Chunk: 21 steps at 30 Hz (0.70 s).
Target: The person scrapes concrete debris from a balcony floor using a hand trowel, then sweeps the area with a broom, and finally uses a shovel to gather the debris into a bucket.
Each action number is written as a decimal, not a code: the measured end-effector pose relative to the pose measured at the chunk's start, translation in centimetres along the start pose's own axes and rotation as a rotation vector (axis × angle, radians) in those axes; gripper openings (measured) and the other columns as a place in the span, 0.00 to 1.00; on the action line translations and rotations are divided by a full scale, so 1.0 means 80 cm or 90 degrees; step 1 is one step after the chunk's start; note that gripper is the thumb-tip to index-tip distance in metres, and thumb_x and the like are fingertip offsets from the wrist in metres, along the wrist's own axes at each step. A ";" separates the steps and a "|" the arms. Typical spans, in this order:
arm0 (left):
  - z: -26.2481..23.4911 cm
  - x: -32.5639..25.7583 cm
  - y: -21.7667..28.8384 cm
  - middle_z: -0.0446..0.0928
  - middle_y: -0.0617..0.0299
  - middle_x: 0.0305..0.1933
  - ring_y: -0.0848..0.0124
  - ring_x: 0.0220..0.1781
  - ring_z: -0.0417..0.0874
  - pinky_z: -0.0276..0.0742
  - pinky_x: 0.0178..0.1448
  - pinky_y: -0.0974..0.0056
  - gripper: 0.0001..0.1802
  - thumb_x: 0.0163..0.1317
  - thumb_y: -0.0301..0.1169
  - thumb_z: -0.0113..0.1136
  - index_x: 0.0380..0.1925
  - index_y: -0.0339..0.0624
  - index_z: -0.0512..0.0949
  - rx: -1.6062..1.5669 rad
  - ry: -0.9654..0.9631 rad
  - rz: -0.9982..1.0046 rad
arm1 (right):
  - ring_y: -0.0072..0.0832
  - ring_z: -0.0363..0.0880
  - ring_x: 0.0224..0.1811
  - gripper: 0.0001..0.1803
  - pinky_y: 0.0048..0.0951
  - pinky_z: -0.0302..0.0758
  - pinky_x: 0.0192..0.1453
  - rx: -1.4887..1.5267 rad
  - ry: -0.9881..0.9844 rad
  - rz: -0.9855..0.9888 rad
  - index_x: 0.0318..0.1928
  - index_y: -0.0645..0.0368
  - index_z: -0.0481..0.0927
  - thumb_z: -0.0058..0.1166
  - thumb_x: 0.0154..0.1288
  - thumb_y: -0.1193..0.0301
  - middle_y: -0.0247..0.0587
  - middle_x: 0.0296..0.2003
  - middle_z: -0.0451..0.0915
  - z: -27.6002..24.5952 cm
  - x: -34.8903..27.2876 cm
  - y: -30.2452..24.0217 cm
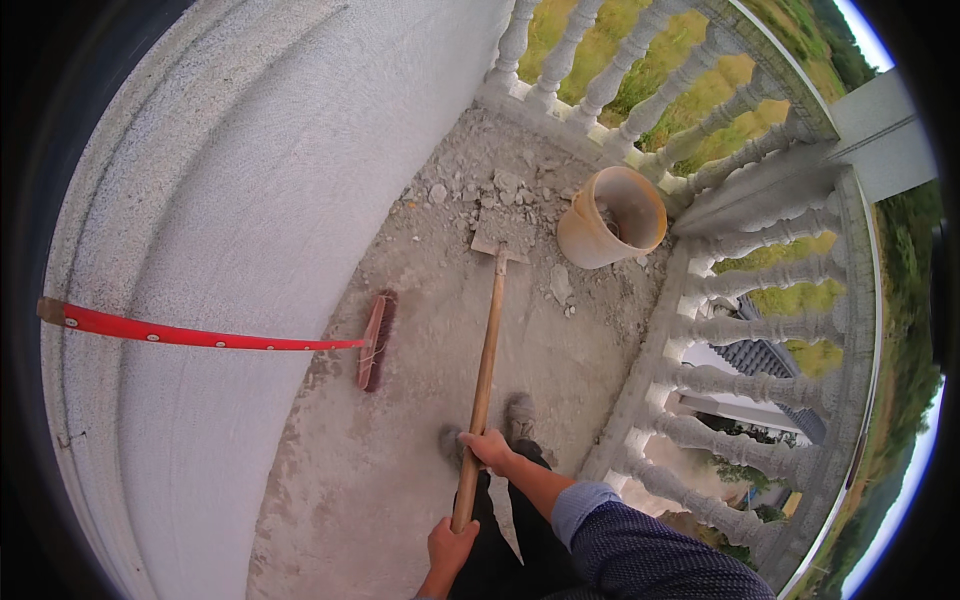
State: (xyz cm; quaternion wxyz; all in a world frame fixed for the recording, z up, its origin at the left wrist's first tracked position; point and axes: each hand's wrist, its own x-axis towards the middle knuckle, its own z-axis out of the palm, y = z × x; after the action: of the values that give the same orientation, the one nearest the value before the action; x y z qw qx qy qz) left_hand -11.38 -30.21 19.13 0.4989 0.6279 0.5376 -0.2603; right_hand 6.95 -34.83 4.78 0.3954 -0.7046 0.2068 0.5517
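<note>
A long-handled shovel (490, 335) with a wooden shaft reaches from my hands away across the floor. Near the shaft's end, my left hand (452, 546) is wrapped around the wood. Higher up the shaft, my right hand (487, 450) grips it just in front of my shoes. The shovel's flat blade (488, 240) lies low at the edge of a heap of grey rubble (505, 190), with chunks and dust at its far side. Close to the blade's right stands a dirty pale yellow bucket (592, 232), with some lumps inside.
A broom (376, 340) with a red handle (200, 336) leans on the white wall (230, 200) at left. Stone balusters (745, 328) line the far and right sides. A loose flat chunk (561, 284) lies below the bucket. My shoes (520, 415) stand beside the shaft.
</note>
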 end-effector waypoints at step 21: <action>0.049 -0.094 0.117 0.81 0.43 0.27 0.42 0.32 0.82 0.76 0.39 0.43 0.21 0.55 0.50 0.60 0.29 0.40 0.78 0.111 0.021 -0.243 | 0.29 0.69 0.18 0.13 0.35 0.71 0.23 0.244 0.036 0.171 0.24 0.54 0.70 0.60 0.63 0.69 0.33 0.19 0.69 -0.117 0.210 -0.181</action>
State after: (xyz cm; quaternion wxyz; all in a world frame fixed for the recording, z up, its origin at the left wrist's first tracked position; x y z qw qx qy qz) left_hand -4.00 -36.16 27.44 0.3758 0.5592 0.6305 -0.3854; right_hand 28.35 -31.07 -5.53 0.4388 -0.5980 0.4105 0.5304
